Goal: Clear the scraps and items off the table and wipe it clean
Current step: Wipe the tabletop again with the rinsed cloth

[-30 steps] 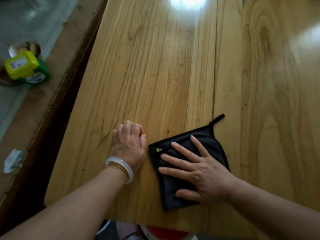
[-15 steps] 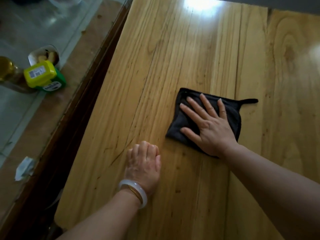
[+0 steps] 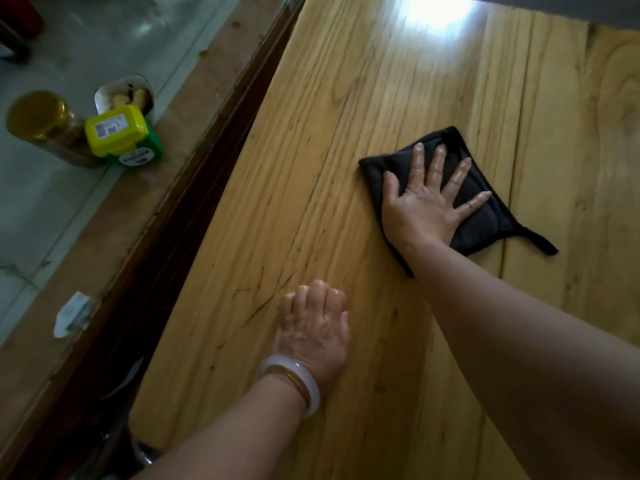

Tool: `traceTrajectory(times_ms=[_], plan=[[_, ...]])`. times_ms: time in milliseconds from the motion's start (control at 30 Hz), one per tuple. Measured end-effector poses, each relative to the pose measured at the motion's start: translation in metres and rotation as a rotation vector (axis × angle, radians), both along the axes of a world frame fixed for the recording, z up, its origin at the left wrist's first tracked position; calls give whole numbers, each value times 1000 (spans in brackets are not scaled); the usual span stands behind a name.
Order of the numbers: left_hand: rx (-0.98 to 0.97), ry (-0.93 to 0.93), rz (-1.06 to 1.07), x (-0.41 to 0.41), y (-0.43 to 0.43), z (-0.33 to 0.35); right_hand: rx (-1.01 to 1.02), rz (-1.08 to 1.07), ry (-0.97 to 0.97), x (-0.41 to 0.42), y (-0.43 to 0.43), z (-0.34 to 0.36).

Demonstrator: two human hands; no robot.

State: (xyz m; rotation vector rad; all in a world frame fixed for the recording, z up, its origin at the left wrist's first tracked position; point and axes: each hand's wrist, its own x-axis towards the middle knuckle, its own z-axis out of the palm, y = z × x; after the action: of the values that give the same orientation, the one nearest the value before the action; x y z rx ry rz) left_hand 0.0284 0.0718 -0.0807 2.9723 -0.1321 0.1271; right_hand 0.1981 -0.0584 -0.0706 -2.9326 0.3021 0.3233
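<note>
we note cloth (image 3: 485, 226) flat under our right hand (image 3: 426, 206), fingers spread and pressing, loop pointing to its right; left hand (image 3: 313, 327) rests clenched on table (image 3: 346, 98), nearer us.

The scene is taken in through one wide-angle camera worn on the head, pointed forward and steeply down. The wooden table (image 3: 346, 150) is viewed from above its near end, its boards running away toward the top of the frame, where a bright glare is caught. Both forearms are seen entering from the bottom edge, so the left hand (image 3: 313, 327) and the right hand (image 3: 426, 206) on the black cloth (image 3: 485, 220) are framed at close range. The table's left edge is drawn slanting across the frame, and a lower surface (image 3: 69, 230) beside it is included on the left, with a jar (image 3: 38, 116) and a yellow-lidded box (image 3: 116, 129) seen from above.
</note>
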Motion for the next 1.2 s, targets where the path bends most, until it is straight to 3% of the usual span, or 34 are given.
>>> traceTrajectory(times_ms=[300, 500, 633, 967, 1200], plan=[[-33, 8, 11, -1, 0, 4, 57, 659, -17, -66, -7, 9], [-54, 30, 16, 0, 1, 3, 4, 853, 6, -95, -63, 6], [-49, 64, 13, 1, 0, 4, -26, 781, 4, -83, -79, 7], [-34, 57, 1, 2, -2, 3, -20, 237, -29, -8, -17, -1], [-89, 62, 6, 1, -4, 3, 11, 240, -19, 31, 51, 0]])
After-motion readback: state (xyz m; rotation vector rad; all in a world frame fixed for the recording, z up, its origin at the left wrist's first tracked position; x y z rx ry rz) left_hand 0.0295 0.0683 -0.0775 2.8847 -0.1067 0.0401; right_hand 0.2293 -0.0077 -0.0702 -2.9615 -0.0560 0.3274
